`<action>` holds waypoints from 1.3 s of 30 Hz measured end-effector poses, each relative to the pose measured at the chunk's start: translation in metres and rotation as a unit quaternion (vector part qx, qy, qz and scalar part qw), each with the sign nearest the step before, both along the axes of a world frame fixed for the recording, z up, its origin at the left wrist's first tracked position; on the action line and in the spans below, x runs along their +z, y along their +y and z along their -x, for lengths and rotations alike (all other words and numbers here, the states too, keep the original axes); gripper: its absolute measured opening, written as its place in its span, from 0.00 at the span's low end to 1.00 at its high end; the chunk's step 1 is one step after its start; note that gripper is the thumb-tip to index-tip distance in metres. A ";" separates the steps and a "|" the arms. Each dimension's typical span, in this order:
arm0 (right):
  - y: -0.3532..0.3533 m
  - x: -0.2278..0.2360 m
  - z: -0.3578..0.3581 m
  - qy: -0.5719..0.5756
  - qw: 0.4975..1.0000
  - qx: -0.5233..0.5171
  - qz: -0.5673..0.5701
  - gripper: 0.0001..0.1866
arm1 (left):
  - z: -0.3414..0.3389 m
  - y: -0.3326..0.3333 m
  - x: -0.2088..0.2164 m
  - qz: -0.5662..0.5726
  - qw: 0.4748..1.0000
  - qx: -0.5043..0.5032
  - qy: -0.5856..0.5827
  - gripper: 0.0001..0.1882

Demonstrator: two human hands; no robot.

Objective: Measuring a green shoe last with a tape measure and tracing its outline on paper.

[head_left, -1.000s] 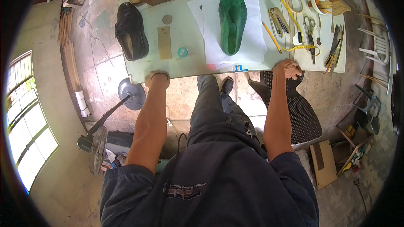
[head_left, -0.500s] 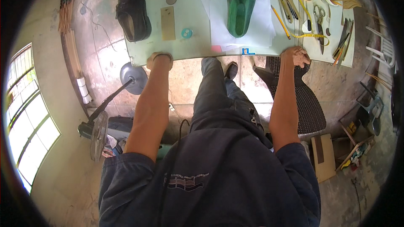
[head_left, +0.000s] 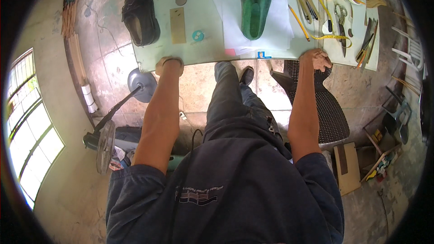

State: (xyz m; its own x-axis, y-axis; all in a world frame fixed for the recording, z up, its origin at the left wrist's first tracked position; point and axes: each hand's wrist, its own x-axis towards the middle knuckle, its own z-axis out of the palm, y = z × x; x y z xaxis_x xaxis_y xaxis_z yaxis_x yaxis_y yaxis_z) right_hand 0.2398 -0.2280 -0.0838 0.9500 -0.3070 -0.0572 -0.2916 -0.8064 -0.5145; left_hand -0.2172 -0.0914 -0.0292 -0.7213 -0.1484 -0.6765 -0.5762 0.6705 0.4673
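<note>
2 hands at table's (head_left: 156, 53) near edge: left hand (head_left: 170, 66), right hand (head_left: 316, 59). Fingers partly hidden; cannot tell gripping from resting. Step reads as bracing; any reach calls for freeing 1 hand. Green form (head_left: 256, 9) lies on paper (head_left: 231, 29), mid-table. Room between card (head_left: 177, 27) and near edge; tape measure (head_left: 332, 38) crowds right side.

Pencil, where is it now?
Head view, right of centre: the yellow pencil lies just right of the white paper, left of the utility knives, above the right hand in the picture.
</note>
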 end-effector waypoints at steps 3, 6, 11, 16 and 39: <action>0.008 0.011 0.008 0.011 0.999 -0.024 -0.027 0.19 | -0.003 -0.001 0.006 0.017 0.999 0.014 0.028 0.09; 0.010 0.016 0.010 0.011 0.997 -0.045 -0.056 0.17 | -0.012 0.000 0.016 0.007 0.998 0.042 0.050 0.09; 0.001 0.000 0.002 -0.036 0.999 -0.009 -0.009 0.16 | -0.019 0.003 0.023 0.012 0.997 0.061 0.035 0.09; 0.018 0.024 0.016 0.018 0.997 -0.050 -0.050 0.18 | -0.002 0.000 0.008 0.034 0.998 0.033 0.052 0.10; -0.010 0.038 0.012 0.073 0.991 0.111 0.033 0.27 | 0.027 -0.005 -0.060 0.031 0.999 -0.016 -0.020 0.20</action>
